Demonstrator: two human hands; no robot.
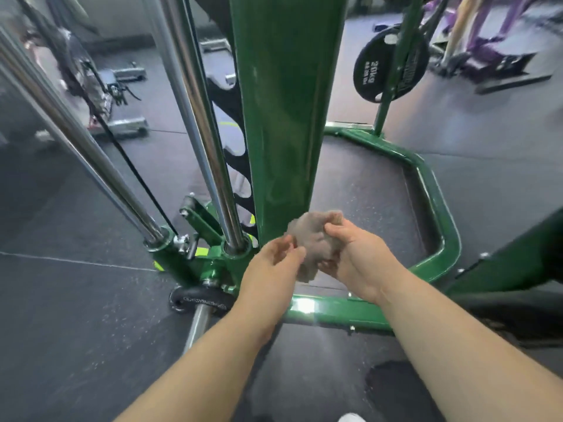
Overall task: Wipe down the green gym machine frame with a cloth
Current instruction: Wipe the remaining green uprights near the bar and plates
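both hands bunch the cloth (315, 239) just off the green post (286, 117), near its foot: right hand (353, 254) grips it, left hand (274, 260) seemingly pinches an edge. no wiping contact now; frame still left.

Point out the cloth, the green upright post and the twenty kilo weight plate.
cloth (313, 242), head view, bunched middle between both hands
green upright post (283, 111), head view, front face
weight plate (374, 74), head view, printed face
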